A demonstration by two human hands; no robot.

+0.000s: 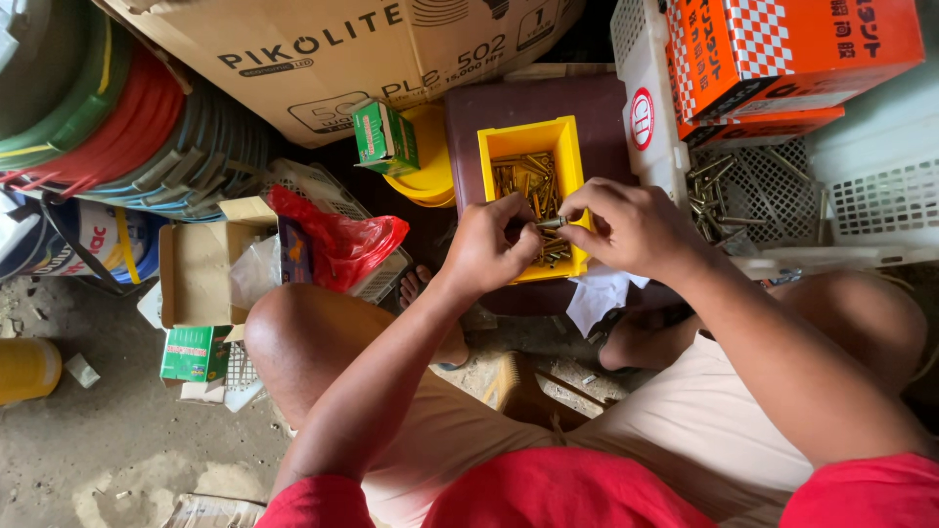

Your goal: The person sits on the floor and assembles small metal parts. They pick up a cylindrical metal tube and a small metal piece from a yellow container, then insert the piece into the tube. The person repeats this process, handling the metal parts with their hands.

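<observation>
Brass anchor bolt (551, 223) level, crosswise between both hands' fingertips, above yellow bin (529, 139).

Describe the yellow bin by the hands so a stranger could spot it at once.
Start at the dark maroon surface in the upper middle, beside the white plastic crate. On it sits the yellow bin, an open rectangular tray full of brass-coloured bolts, under the left hand and right hand. Unlike the round yellow lid beside it, it is square-cornered and deep.
</observation>
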